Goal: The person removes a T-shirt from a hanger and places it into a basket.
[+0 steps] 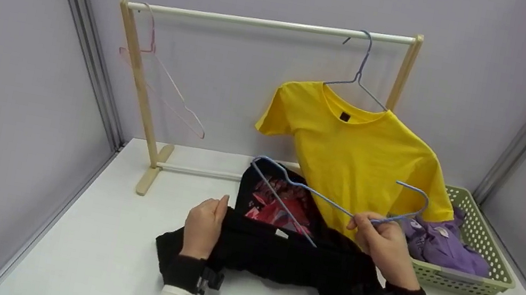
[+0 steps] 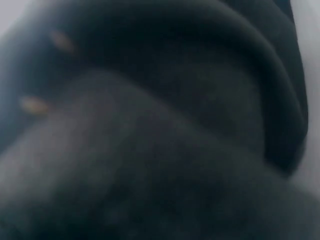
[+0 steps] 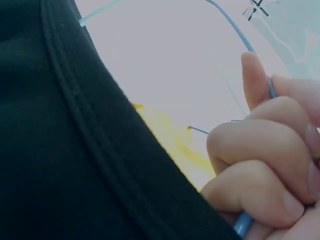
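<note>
Rack (image 1: 274, 24): stands beyond the left hand (image 1: 204, 228) and the right hand (image 1: 386, 247).
Yellow T-shirt (image 1: 360, 148): beyond the right hand, hanging askew on a grey-blue hanger (image 1: 363, 62) hooked over the bar.
Black garment (image 1: 286, 260): the piece being worked, spread between the hands, a red-printed part showing beyond them.
Green basket (image 1: 498, 254): right of the right hand, with a purple garment (image 1: 455, 252) in it.
Blue hanger (image 1: 327, 199): held up between the hands, one corner free above the print, the lower bar running down to the black edge; how far the other end goes in is hidden.
Pink hanger (image 1: 174, 85): beyond and left of the left hand, bare on the bar.
Right hand: fingers curled round the blue wire near its hook.
Left hand: gripping the black cloth; its wrist view is too blurred to add more.
White label (image 1: 282, 233): at the black edge between the hands.
Step in hand: apparently feeding the hanger into the neck opening.
Next move: likely calls for the left hand to keep that opening wide while the right tips the free corner inside.
</note>
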`<state>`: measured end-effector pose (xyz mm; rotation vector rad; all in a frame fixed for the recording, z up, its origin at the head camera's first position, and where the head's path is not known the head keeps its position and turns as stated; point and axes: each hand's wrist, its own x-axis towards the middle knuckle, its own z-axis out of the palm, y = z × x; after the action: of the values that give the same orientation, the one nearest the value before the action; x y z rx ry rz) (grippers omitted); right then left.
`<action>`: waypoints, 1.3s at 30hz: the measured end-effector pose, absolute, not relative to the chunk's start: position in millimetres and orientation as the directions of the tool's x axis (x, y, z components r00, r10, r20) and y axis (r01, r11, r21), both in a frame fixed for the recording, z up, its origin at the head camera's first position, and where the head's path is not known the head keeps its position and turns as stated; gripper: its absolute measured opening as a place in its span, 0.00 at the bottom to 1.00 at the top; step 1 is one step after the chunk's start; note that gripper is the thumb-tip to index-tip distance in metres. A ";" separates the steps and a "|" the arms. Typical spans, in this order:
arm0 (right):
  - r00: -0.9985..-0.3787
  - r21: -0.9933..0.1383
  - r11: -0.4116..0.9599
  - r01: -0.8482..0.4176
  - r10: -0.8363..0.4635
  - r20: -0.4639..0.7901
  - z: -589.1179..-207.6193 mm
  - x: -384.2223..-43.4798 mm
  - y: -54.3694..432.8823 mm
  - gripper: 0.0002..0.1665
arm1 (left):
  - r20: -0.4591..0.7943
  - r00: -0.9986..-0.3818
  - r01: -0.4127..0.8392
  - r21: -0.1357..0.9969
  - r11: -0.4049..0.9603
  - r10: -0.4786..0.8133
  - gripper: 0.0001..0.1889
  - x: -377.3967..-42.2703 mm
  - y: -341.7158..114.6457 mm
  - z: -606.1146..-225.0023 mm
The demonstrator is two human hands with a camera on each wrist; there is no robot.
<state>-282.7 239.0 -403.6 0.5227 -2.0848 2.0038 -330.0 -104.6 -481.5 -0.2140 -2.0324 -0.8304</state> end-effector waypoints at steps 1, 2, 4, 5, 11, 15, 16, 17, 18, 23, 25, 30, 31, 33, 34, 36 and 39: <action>-0.911 -0.918 -0.004 -0.397 -0.118 0.394 -403.4 -282.8 238.8 0.19 | 0.788 -0.592 0.435 0.487 0.757 -0.166 0.27 -330.0 -104.5 -481.6; -0.903 -0.911 -0.030 -0.411 -0.125 0.412 -403.1 -282.8 238.9 0.19 | 0.776 -0.606 0.425 0.500 0.754 -0.174 0.27 -329.9 -104.5 -481.4; -0.871 -0.883 -0.142 -0.447 -0.157 0.466 -402.1 -283.2 240.1 0.20 | 0.758 -0.625 0.405 0.519 0.752 -0.187 0.27 -330.4 -104.7 -481.1; -0.847 -0.859 -0.224 -0.460 -0.179 0.501 -401.6 -283.7 240.9 0.20 | 0.749 -0.634 0.396 0.528 0.751 -0.193 0.27 -330.7 -104.7 -481.4; -0.699 -0.627 -0.662 -0.411 -0.213 0.683 -399.2 -287.7 245.0 0.23 | 0.708 -0.670 0.357 0.570 0.740 -0.222 0.28 -332.1 -103.5 -484.7; -0.665 -0.432 -0.823 -0.369 -0.091 0.741 -399.5 -287.3 246.0 0.24 | 0.671 -0.700 0.317 0.599 0.735 -0.245 0.29 -331.9 -104.3 -489.0; -0.663 -0.383 -0.853 -0.356 -0.059 0.747 -399.7 -287.1 246.3 0.23 | 0.659 -0.709 0.303 0.607 0.734 -0.252 0.29 -331.5 -104.7 -489.9; -0.661 -0.333 -0.879 -0.341 -0.027 0.750 -399.9 -286.7 246.6 0.23 | 0.643 -0.720 0.285 0.617 0.734 -0.260 0.29 -331.2 -105.2 -491.1; -0.663 -0.284 -0.901 -0.329 0.006 0.748 -400.0 -286.2 246.7 0.23 | 0.622 -0.736 0.265 0.629 0.731 -0.268 0.29 -330.8 -105.7 -492.1; -0.679 -0.138 -0.947 -0.290 0.102 0.727 -399.8 -284.6 245.4 0.20 | 0.491 -0.817 0.136 0.674 0.726 -0.303 0.29 -329.2 -107.8 -494.6; -0.684 -0.125 -0.947 -0.296 0.119 0.719 -399.0 -283.9 243.8 0.20 | 0.453 -0.835 0.094 0.677 0.730 -0.312 0.28 -329.8 -108.2 -495.1; -0.686 -0.113 -0.944 -0.310 0.140 0.714 -396.9 -281.7 239.6 0.20 | 0.427 -0.838 0.063 0.694 0.717 -0.340 0.20 -331.0 -106.6 -493.8; -0.686 -0.110 -0.944 -0.312 0.144 0.713 -396.7 -281.3 238.9 0.20 | 0.431 -0.831 0.065 0.703 0.709 -0.351 0.18 -330.7 -105.7 -492.5; -0.685 -0.107 -0.941 -0.320 0.152 0.712 -396.6 -280.4 237.3 0.20 | 0.456 -0.808 0.086 0.717 0.692 -0.372 0.16 -330.0 -104.0 -488.7; -0.685 -0.107 -0.939 -0.326 0.156 0.711 -396.7 -280.0 236.4 0.20 | 0.476 -0.794 0.106 0.721 0.685 -0.378 0.15 -329.4 -102.9 -486.2; -0.685 -0.108 -0.936 -0.335 0.163 0.711 -397.2 -279.2 234.5 0.20 | 0.513 -0.771 0.156 0.726 0.670 -0.377 0.15 -327.2 -99.8 -480.4; -0.689 -0.111 -0.932 -0.345 0.171 0.704 -398.3 -278.2 230.8 0.20 | 0.589 -0.733 0.265 0.709 0.654 -0.341 0.14 -322.6 -92.1 -471.6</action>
<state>-278.2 230.8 -398.3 1.0626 -0.3409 2.6304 -322.6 -92.1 -471.6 0.0589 -2.1427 -1.0684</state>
